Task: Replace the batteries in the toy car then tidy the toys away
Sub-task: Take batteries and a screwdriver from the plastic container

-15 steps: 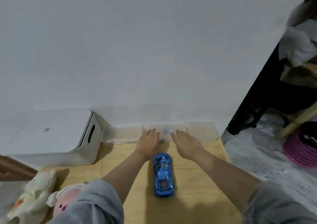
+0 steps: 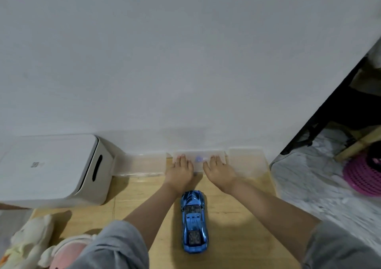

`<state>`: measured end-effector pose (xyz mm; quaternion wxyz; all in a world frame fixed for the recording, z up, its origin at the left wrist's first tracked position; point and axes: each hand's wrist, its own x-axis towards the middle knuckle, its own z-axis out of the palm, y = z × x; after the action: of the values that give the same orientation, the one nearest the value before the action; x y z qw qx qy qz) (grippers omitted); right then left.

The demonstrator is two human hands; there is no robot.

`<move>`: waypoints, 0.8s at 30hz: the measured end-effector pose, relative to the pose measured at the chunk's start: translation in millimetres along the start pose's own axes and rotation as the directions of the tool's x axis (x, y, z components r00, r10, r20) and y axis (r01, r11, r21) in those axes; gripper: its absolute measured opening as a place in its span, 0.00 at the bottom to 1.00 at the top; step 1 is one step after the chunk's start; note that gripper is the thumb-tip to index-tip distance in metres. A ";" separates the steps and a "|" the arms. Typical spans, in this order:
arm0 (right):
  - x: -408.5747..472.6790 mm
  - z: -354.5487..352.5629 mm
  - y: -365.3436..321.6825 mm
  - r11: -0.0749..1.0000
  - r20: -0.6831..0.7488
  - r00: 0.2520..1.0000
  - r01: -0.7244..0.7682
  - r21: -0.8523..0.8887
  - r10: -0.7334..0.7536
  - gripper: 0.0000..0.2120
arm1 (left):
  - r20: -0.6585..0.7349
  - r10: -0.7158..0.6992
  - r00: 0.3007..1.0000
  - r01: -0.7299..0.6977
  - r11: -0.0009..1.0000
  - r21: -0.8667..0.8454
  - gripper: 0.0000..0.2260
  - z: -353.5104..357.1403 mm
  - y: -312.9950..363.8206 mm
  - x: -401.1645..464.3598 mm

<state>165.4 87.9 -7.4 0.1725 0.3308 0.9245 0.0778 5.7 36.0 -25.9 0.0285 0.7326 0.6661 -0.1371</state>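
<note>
Half a second before, my hands had lain on the front of the clear plastic box [image 2: 244, 161] against the wall [image 2: 185, 62], and in that short span very little had changed; both had crept a touch farther onto its middle lidded section, the fingertips nearer the wall side than they had been. My left hand [image 2: 179, 170] lay flat, fingers straight and close together, pressing down on the lid; my right hand [image 2: 219, 170] matched it on the other side, fingers likewise straight and laid side by side, holding nothing. Between them a small purple-blue thing [image 2: 198, 158] showed faintly through the plastic; I could not tell what it was. The blue toy car [image 2: 193, 221] stood where it had stood, upright on its wheels on the wooden table [image 2: 237, 227], just behind my wrists and between my forearms, untouched; its nose pointed toward the box. To the left sat a white appliance [image 2: 51, 169], and at the near left corner the soft toys [image 2: 31, 246] lay in a heap. I judged that I was working the middle lid open, probably to reach what the battery change needed; so the battery work on the car had not visibly begun, and the tidying of the toys lay further off.
</note>
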 end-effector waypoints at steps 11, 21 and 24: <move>3.2 1.8 7.3 0.981 0.027 0.983 0.185 -0.062 -0.184 0.30 | -0.053 0.151 0.987 -0.147 0.986 0.074 0.18 5.8 -23.9 12.2; 4.4 7.7 9.3 0.984 0.019 0.985 0.174 -0.051 -0.173 0.32 | -0.126 0.197 0.972 -0.190 0.980 0.065 0.21 8.8 -31.2 6.9; 6.0 9.9 12.4 0.987 0.023 0.988 0.154 -0.048 -0.153 0.31 | -0.136 0.182 0.974 -0.177 0.983 0.050 0.21 8.0 -33.4 6.1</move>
<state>171.9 101.6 -15.0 0.1951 0.2547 0.9434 0.0841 -28.0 43.8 -30.3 -0.0195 0.7979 0.5950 -0.0947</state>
